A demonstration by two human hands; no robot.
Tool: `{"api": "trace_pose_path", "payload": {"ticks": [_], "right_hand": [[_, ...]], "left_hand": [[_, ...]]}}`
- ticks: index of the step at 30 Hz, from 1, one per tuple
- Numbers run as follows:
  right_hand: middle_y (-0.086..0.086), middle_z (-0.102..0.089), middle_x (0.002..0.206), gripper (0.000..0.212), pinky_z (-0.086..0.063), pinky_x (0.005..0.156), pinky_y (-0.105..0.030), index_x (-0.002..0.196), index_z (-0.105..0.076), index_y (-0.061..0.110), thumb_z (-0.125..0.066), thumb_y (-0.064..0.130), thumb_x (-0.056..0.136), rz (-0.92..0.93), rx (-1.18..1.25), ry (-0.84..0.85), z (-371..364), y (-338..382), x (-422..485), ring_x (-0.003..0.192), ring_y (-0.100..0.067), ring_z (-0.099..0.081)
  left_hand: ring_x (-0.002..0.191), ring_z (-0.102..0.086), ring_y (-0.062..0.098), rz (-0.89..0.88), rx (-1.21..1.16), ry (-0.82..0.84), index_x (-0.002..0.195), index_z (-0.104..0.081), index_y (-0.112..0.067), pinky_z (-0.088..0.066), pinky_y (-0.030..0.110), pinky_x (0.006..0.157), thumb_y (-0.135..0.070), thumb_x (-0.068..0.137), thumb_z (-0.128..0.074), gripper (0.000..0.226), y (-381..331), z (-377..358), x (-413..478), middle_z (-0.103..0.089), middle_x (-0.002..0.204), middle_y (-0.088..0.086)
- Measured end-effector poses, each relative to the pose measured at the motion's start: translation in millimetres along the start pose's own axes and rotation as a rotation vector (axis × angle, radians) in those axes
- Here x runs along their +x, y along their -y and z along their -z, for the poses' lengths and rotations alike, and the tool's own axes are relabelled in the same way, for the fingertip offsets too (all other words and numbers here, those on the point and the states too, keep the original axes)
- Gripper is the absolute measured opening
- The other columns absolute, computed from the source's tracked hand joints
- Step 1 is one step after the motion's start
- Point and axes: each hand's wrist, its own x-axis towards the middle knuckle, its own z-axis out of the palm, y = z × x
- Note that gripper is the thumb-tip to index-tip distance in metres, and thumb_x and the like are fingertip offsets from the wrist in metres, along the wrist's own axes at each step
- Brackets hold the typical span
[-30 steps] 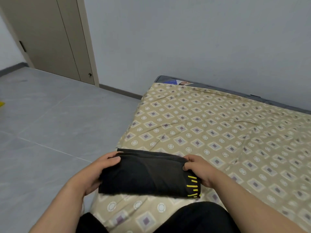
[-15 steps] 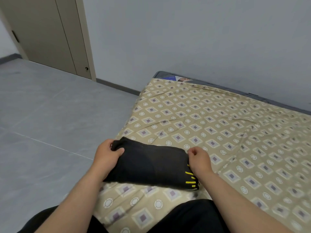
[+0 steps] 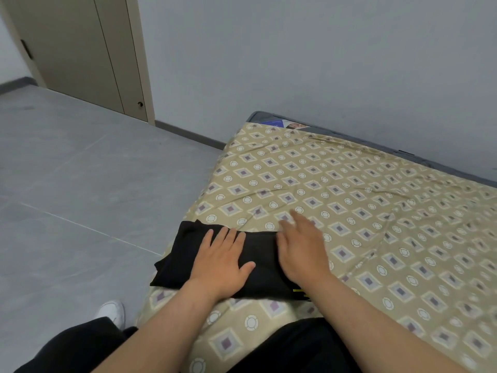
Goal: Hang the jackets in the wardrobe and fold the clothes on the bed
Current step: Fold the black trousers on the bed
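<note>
The garment (image 3: 183, 254) is folded and pressed flat on the bed (image 3: 376, 211) by the left hand (image 3: 220, 262) and right hand (image 3: 304, 254), fingers straight. No jackets or other unfolded clothes are visible.

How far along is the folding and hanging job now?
Done: the black garment lies folded at the edge of the bed. In hand: the left hand and right hand press it flat. Left: no jackets or wardrobe show, so hanging cannot be judged.

Bright, soft, even room light, only faint shadows on the bedsheet (image 3: 376, 211). My right hand (image 3: 301, 254) is smeared, fingertips blurry. Wide lens is bowing the door frame (image 3: 144, 76) at the edge.
</note>
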Motion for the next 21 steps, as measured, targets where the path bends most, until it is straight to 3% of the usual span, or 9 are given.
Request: {"api": "trace_pose_path", "payload": {"ticks": [2, 4, 7, 12, 14, 17, 21], "right_hand": [[-0.009, -0.035, 0.157, 0.057, -0.019, 0.119, -0.048, 0.145, -0.044, 0.021, -0.028, 0.051, 0.099, 0.110, -0.078, 0.262, -9, 10, 0, 0.144, -0.029, -0.030], [-0.004, -0.046, 0.147, 0.062, -0.025, 0.115, -0.044, 0.146, -0.039, 0.023, -0.023, 0.058, 0.098, 0.099, -0.113, 0.359, -19, 5, 3, 0.135, -0.025, -0.040], [-0.002, -0.059, 0.126, 0.063, -0.040, 0.098, -0.041, 0.136, -0.047, 0.021, -0.022, 0.062, 0.095, 0.057, -0.084, 0.310, -26, -5, 3, 0.114, -0.026, -0.052], [-0.001, -0.059, 0.114, 0.071, -0.042, 0.090, -0.040, 0.130, -0.054, 0.024, -0.014, 0.065, 0.086, 0.033, -0.049, 0.267, -42, -10, 10, 0.103, -0.025, -0.052], [-0.001, -0.059, 0.110, 0.067, -0.041, 0.088, -0.038, 0.128, -0.056, 0.025, -0.018, 0.062, 0.087, 0.027, -0.010, 0.255, -47, -15, 13, 0.100, -0.024, -0.053], [0.000, -0.060, 0.108, 0.062, -0.040, 0.086, -0.036, 0.125, -0.058, 0.024, -0.022, 0.058, 0.088, 0.006, 0.038, 0.246, -53, -19, 15, 0.098, -0.023, -0.052], [0.002, -0.061, 0.105, 0.044, -0.042, 0.084, -0.035, 0.118, -0.061, 0.024, -0.033, 0.049, 0.094, -0.057, 0.127, 0.237, -57, -23, 17, 0.098, -0.021, -0.053]], "left_hand": [[0.152, -0.003, 0.017, -0.020, -0.020, -0.006, 0.157, -0.014, -0.027, 0.008, 0.041, 0.120, -0.073, 0.080, -0.001, 0.090, 3, -3, 3, -0.013, 0.165, -0.003], [0.151, -0.009, 0.013, -0.019, -0.095, -0.018, 0.155, -0.020, -0.030, 0.002, 0.037, 0.121, -0.072, 0.084, -0.007, 0.084, 12, -2, 5, -0.018, 0.164, -0.005], [0.148, -0.018, 0.011, 0.017, -0.229, -0.068, 0.151, -0.032, -0.033, -0.007, 0.033, 0.121, -0.067, 0.090, -0.022, 0.070, 25, -4, 15, -0.028, 0.160, -0.008], [0.143, -0.031, 0.012, 0.075, -0.281, -0.115, 0.143, -0.047, -0.032, -0.015, 0.033, 0.119, -0.067, 0.087, -0.020, 0.071, 29, -11, 29, -0.041, 0.153, -0.008], [0.132, -0.045, 0.013, 0.093, -0.283, -0.152, 0.131, -0.058, -0.031, -0.027, 0.034, 0.113, -0.064, 0.088, -0.024, 0.064, 32, -11, 41, -0.054, 0.140, -0.010], [0.103, -0.056, 0.009, 0.096, -0.273, -0.214, 0.104, -0.065, -0.034, -0.038, 0.030, 0.093, -0.058, 0.088, -0.031, 0.044, 37, -11, 56, -0.063, 0.105, -0.018], [0.096, -0.054, 0.007, 0.134, -0.337, -0.210, 0.095, -0.065, -0.033, -0.042, 0.031, 0.090, -0.051, 0.088, -0.036, 0.034, 45, -12, 66, -0.063, 0.098, -0.019]]}}
